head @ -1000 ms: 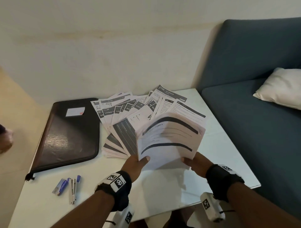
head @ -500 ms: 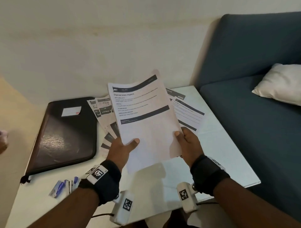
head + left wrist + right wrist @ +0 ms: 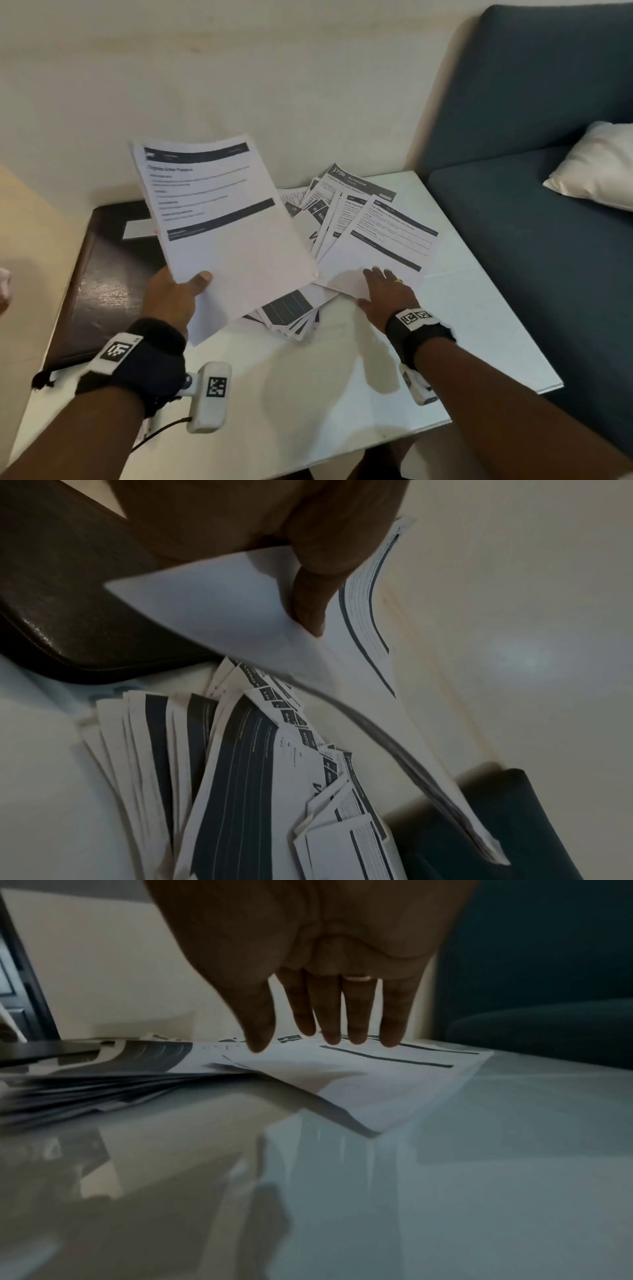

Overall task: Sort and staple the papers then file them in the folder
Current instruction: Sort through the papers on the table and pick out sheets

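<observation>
Beside the table (image 3: 479,325), a sofa (image 3: 548,222)

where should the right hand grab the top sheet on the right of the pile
Take the top sheet at its near corner, coming from the table's front edge. In the right wrist view that corner curls up off the table, so the right hand can slip a thumb under it.

I note a white table (image 3: 342,387) filling the lower centre of the head view, set against a cream wall (image 3: 239,68) across the top. A dark blue sofa (image 3: 548,222) occupies the right side, touching the table's right edge. A white cushion (image 3: 596,164) lies on its seat, at the right edge.
</observation>
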Tool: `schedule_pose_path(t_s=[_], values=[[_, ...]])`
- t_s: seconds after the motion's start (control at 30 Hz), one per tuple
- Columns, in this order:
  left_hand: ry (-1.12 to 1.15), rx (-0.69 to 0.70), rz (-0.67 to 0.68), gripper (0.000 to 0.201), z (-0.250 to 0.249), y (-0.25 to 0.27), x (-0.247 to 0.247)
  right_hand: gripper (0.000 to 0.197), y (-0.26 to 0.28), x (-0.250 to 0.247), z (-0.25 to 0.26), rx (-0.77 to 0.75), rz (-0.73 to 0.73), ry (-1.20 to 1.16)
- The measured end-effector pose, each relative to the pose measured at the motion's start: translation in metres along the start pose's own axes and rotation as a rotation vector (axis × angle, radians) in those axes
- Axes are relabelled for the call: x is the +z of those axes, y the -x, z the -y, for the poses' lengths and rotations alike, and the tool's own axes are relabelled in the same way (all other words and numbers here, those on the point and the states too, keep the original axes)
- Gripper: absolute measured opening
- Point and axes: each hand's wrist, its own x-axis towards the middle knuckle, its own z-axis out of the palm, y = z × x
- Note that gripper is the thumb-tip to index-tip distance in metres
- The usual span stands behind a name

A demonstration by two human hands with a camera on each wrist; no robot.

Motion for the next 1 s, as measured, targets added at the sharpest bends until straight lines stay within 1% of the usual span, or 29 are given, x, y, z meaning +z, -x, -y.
schedule_pose_path(t_s=[0.07,0.1,0.13,0.17,0.27,0.33,0.37,0.47,0.57,0.67,0.73,0.77,0.83,0.93,1.0], values=[[0.0,-0.008,0.004,0.035,0.001,-0.004,-0.003,0.088,-0.015,0.007,0.001,0.018,0.077,0.085],[0.007,-0.014,0.007,0.034,0.001,-0.005,-0.003,0.092,-0.021,0.011,0.002,0.026,0.099,0.099],[0.016,-0.022,0.009,0.033,0.001,-0.006,-0.002,0.091,-0.025,0.014,0.002,0.026,0.106,0.104],[0.03,-0.038,0.011,0.032,0.002,-0.006,-0.001,0.084,-0.027,0.015,0.003,0.019,0.112,0.109],[0.052,-0.067,0.03,0.025,0.001,-0.007,0.001,0.055,-0.028,0.013,0.007,-0.026,0.103,0.15],[0.051,-0.062,0.038,0.023,0.001,-0.006,0.002,0.037,-0.027,0.007,0.007,-0.055,0.041,0.165],[0.051,-0.064,0.039,0.022,0.001,-0.006,0.003,0.032,-0.025,0.004,0.007,-0.052,0.015,0.166],[0.055,-0.071,0.042,0.02,-0.002,-0.003,0.003,0.029,-0.02,-0.008,0.007,-0.034,-0.007,0.153],[0.078,-0.074,0.038,0.025,-0.006,-0.002,0.002,0.028,-0.013,-0.018,0.007,-0.04,-0.017,0.133],[0.097,-0.047,0.04,0.027,-0.015,0.003,-0.001,0.019,0.001,-0.028,0.003,-0.045,-0.013,0.15],[0.119,-0.02,0.037,0.029,-0.023,0.011,-0.004,0.015,0.014,-0.036,0.002,-0.09,-0.018,0.177],[0.125,-0.005,0.036,0.029,-0.028,0.016,-0.006,0.017,0.021,-0.04,0.002,-0.121,-0.017,0.182],[0.137,0.003,0.036,0.024,-0.035,0.026,-0.011,0.027,0.039,-0.038,0.003,-0.19,0.049,0.185],[0.146,0.015,0.02,0.019,-0.045,0.046,-0.022,0.055,0.071,-0.02,0.004,-0.353,0.251,0.252],[0.172,0.02,0.007,0.022,-0.05,0.057,-0.026,0.063,0.09,-0.009,0.002,-0.466,0.351,0.329]])
